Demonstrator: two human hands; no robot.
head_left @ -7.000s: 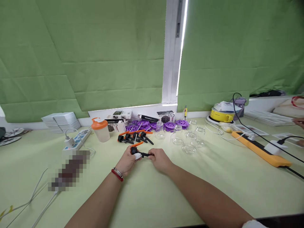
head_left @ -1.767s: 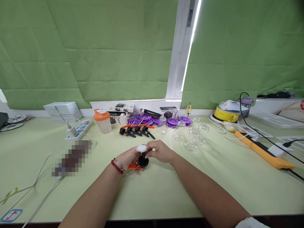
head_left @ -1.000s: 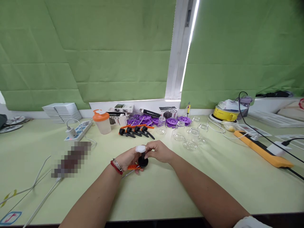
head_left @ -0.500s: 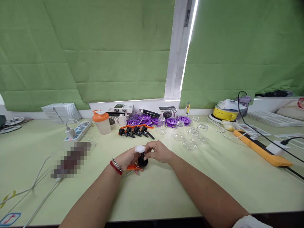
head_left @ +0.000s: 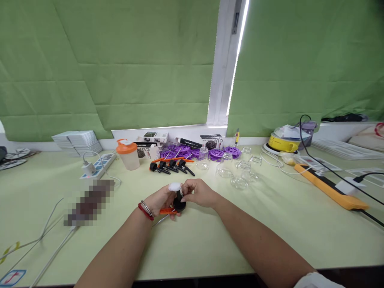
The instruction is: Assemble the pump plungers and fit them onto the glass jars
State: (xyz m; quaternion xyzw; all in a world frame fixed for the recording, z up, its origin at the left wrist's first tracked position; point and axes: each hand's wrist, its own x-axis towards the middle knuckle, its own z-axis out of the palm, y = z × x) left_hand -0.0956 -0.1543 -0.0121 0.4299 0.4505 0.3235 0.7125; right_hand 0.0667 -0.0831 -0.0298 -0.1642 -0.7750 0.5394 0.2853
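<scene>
**Both hands on one black pump at desk centre**

Left hand and right hand met over the middle of the pale green desk. Between them stood a black pump, round base low, stem up. Left fingers were curled around its base, one fingertip wrapped in white tape at the top. Right fingers were pinched together on the stem from the right side. An orange handle and a thin metal rod stuck out to the left under the left hand, low over the desk. Red and silver bracelets sat on the left wrist.

Further back lay a row of spare pumps with orange handles, well apart from the hands. Behind them were purple discs and small boxes. Clear cups stood to the right of the spare pumps. An orange-lidded shaker stood left of them, beside a power strip. A yellow pot and an orange bar lay far right. A blurred patch covered something at left. Green blinds hung behind.
</scene>
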